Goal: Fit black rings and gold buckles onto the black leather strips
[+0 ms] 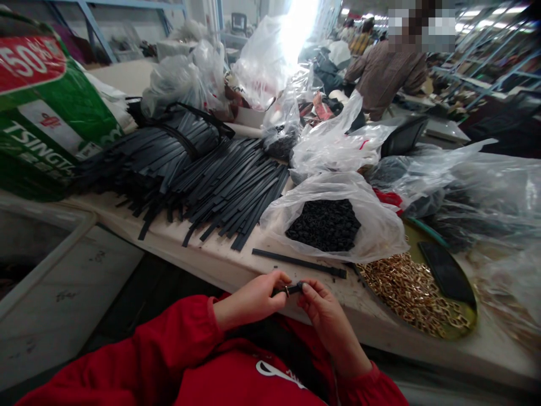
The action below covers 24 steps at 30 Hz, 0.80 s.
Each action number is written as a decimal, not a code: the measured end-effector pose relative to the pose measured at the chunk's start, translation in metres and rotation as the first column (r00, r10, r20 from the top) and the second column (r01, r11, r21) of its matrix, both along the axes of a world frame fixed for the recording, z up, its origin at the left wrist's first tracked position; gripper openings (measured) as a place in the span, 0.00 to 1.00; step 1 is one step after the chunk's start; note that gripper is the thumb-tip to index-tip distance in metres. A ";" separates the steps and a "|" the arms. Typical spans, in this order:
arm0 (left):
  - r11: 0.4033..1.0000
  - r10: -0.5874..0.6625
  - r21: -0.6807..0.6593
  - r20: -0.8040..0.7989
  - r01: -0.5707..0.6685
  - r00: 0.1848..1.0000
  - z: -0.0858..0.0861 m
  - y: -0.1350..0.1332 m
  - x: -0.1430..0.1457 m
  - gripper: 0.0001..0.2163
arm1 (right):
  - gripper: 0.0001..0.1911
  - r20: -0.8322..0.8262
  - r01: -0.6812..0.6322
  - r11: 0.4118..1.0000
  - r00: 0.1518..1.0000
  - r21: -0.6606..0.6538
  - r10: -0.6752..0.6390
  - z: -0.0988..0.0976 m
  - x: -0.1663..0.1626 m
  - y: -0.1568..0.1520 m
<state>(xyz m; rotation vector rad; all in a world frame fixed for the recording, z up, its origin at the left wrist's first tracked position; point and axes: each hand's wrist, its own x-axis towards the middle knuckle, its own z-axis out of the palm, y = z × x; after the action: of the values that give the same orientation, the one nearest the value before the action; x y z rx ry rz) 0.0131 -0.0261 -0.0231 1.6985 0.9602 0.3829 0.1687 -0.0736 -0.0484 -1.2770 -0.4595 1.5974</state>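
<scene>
Close to my body, my left hand (257,296) is closed on a narrow black strap (295,289). A small gold buckle (287,291) shows on it between my two hands. My right hand (324,310) pinches the strap's other end, where a small dark piece is partly covered by the fingertips. Most of the strap's length is hidden behind my left hand. Just beyond my hands, a single black strap (291,260) lies on the table. Past it sits an open plastic bag (382,234) of small black pieces (323,225). A round tray (472,316) holds gold buckles (406,290), right of my hands.
Many black straps (236,192) lie spread on the table (215,254), beside a tied bundle (147,149). At the far left stands a green bag (46,118). A dark flat block (447,270) rests in the tray. A person (386,73) is farther back.
</scene>
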 end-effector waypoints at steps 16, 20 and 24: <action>0.988 0.126 0.106 -0.141 -0.112 0.982 0.011 -0.015 -0.007 0.09 | 0.14 -0.151 -0.151 0.988 0.976 0.033 0.154 0.008 -0.014 -0.024; 0.983 0.144 0.146 -0.211 -0.114 0.967 0.012 -0.017 -0.007 0.09 | 0.14 -0.206 -0.168 0.985 0.963 0.040 0.173 0.011 -0.017 -0.024; 0.991 0.131 0.042 -0.112 -0.127 0.985 0.014 -0.016 -0.006 0.08 | 0.16 -0.105 -0.155 0.983 0.981 0.099 0.165 0.013 -0.017 -0.020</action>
<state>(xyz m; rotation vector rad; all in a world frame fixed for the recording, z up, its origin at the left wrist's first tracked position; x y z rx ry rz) 0.0070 -0.0419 -0.0092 1.7090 1.1582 0.3920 0.1520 -0.0932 -0.0349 -1.0983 -0.5688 1.7534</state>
